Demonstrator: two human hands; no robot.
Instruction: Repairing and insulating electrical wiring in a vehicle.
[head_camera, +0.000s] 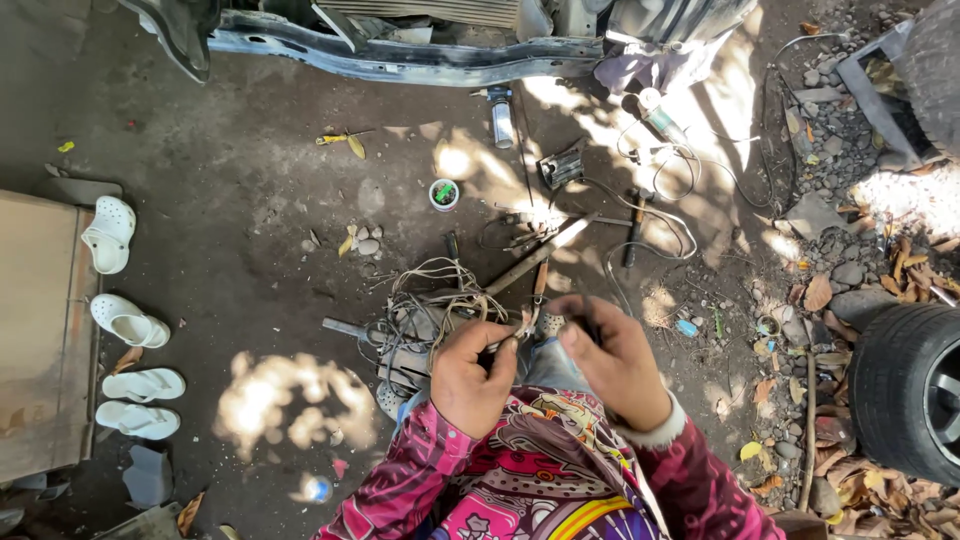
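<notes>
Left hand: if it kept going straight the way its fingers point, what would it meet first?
Most likely the tangled bundle of wires that the left hand already grips, lying just beyond its fingers. Depth is hard to judge from above.

Left hand (470, 375): raised in front of the chest, back toward the camera, fingers curled inward, thumb and forefinger pinched together at the tips.
Right hand (615, 365): level with the left, just beside it, fingers bent into a loose fist, thumb pointing inward.
Forearms: both angled up and inward, in patterned pink sleeves.
</notes>
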